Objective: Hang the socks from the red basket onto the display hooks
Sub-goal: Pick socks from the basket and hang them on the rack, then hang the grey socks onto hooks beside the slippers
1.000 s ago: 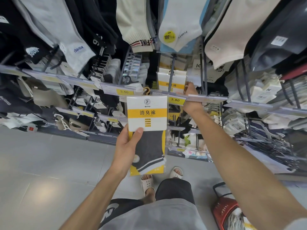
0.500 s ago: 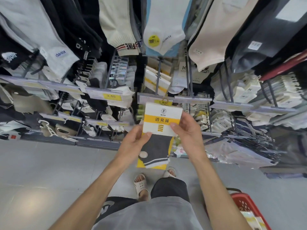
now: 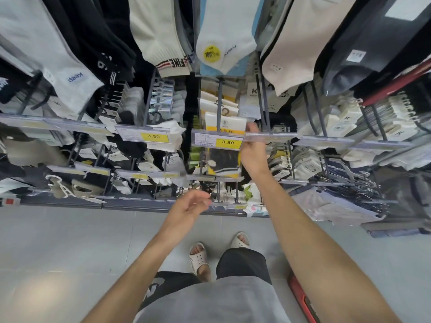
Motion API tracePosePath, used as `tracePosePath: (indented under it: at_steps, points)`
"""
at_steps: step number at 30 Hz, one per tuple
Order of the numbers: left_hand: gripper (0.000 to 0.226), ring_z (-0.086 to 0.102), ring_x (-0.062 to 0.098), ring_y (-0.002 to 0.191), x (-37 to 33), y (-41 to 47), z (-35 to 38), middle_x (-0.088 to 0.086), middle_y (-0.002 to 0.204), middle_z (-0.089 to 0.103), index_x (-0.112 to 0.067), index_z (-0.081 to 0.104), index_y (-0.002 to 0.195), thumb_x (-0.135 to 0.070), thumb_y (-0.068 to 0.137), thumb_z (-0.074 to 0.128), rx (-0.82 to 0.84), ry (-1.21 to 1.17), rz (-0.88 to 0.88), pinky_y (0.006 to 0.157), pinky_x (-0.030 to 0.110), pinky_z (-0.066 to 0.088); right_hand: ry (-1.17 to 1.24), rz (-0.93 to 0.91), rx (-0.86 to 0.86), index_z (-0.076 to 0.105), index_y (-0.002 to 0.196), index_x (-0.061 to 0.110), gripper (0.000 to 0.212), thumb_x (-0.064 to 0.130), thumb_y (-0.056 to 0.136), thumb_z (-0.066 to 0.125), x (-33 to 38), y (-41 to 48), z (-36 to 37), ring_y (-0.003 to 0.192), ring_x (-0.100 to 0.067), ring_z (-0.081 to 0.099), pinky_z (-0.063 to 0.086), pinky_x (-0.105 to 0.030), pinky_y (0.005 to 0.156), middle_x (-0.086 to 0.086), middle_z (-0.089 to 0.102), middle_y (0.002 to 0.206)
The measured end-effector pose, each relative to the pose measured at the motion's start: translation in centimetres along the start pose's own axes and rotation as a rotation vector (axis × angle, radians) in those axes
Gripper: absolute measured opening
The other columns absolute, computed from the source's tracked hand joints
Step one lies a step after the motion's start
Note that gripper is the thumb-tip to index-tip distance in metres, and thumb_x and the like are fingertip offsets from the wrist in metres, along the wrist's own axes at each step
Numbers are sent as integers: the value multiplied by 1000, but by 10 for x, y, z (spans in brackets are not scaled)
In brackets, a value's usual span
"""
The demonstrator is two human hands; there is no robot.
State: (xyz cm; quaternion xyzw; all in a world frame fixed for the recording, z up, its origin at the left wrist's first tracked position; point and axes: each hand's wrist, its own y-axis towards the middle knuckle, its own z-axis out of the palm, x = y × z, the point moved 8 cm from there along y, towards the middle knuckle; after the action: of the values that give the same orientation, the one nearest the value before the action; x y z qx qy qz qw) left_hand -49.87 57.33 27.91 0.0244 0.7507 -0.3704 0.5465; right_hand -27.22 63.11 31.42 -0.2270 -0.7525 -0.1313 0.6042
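Right hand (image 3: 254,152) is reaching up to the middle of the display rack, just right of the yellow 3.80 price tag (image 3: 227,142). Its thumb is pointing upward against the right edge of the sock pack (image 3: 225,159). The remaining fingers are lying behind the pack and the tag rail, so it cannot be told whether the hand is actually gripping the pack or only touching it.

The sock pack is sitting at the front of the display hook (image 3: 218,99). Its white card is showing above the 3.80 tag, and the dark sock on its yellow backing is hanging below the tag. The hook's rod is crossing in front of the card. Whether the pack's hanger is over the rod is not resolvable. More white-and-yellow packs (image 3: 210,106) are lining up behind it on the same hook.

Left hand (image 3: 190,206) is hanging lower and to the left, well apart from the pack, in front of the rack's bottom rail. Its fingers are loosely curled and holding nothing, and the hand is somewhat blurred.

The red basket (image 3: 299,297) is standing on the floor (image 3: 70,252) at the lower right, and only a strip of its rim is showing beside the right forearm. Contents are not visible.

A second tag reading 3.50 (image 3: 154,136) is sitting on the same rail, left of the 3.80 tag.
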Motion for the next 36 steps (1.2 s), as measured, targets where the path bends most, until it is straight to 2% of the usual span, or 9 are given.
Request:
tracePosePath:
  at_steps: [5, 10, 12, 14, 17, 19, 24, 32, 36]
  points:
    - [17, 68, 9, 101, 15, -5, 0, -5, 105, 73, -22, 66, 104, -9, 98, 57, 40, -9, -27, 95, 29, 48, -101, -150, 32, 46, 102, 4, 17, -12, 98, 40, 14, 16, 11, 63, 1, 53, 41, -19, 60, -4, 48, 78]
    - [17, 67, 19, 106, 29, -5, 4, 4, 109, 72, -24, 66, 99, -9, 97, 59, 53, -4, -69, 92, 29, 46, -165, -121, 3, 47, 77, 21, 15, 11, 87, 50, 12, 25, 12, 55, 0, 38, 27, -26, 56, 17, 44, 58]
    - [15, 69, 17, 101, 33, -4, 10, 5, 111, 71, -25, 66, 99, -12, 98, 59, 67, 8, -82, 92, 29, 47, -268, -47, 54, 57, 97, 12, 12, 8, 88, 52, 5, 20, 12, 73, -10, 48, 36, -30, 68, 7, 55, 81]
    - [15, 70, 15, 100, 35, -1, 20, 4, 111, 71, -26, 66, 99, -14, 99, 58, 90, 28, -89, 92, 30, 48, -400, 24, 47, 58, 124, -1, 33, 1, 91, 54, -13, 15, 5, 103, -27, 58, 45, -35, 91, -12, 61, 112]
    - [18, 68, 17, 100, 39, 4, 42, 4, 109, 72, -28, 65, 98, -12, 99, 56, 130, 87, -91, 91, 29, 47, -394, 112, -20, 54, 130, 5, 35, 8, 96, 57, -43, -19, -13, 119, -21, 58, 44, -34, 106, -8, 59, 130]
    - [19, 69, 14, 98, 44, 8, 65, 1, 106, 73, -30, 64, 97, -15, 100, 55, 177, 146, -93, 87, 26, 48, -349, 153, -40, 54, 132, 8, 35, 8, 97, 57, -75, -60, -31, 116, -16, 58, 44, -30, 106, -6, 57, 132]
    - [18, 70, 2, 89, 67, 13, 148, -7, 100, 74, -34, 64, 94, -20, 101, 56, 305, 359, -113, 79, 26, 45, -369, 433, -42, 58, 129, 6, 33, 8, 96, 57, -184, -223, -99, 119, -28, 57, 47, -37, 97, -15, 59, 125]
    - [7, 66, 18, 105, 118, -31, 357, -2, 112, 70, -28, 64, 103, -26, 99, 59, 622, 848, -87, 94, 41, 52, -259, 939, -263, 65, 111, 17, 20, 16, 95, 52, -327, -485, -266, 109, -24, 60, 45, -27, 89, 1, 63, 113]
    - [7, 66, 18, 104, 168, -61, 484, -4, 107, 69, -25, 66, 101, -22, 98, 60, 730, 979, -91, 90, 31, 47, -191, 1028, -347, 66, 110, 21, 21, 18, 92, 56, -385, -554, -340, 100, -20, 64, 38, -9, 77, 7, 67, 102]
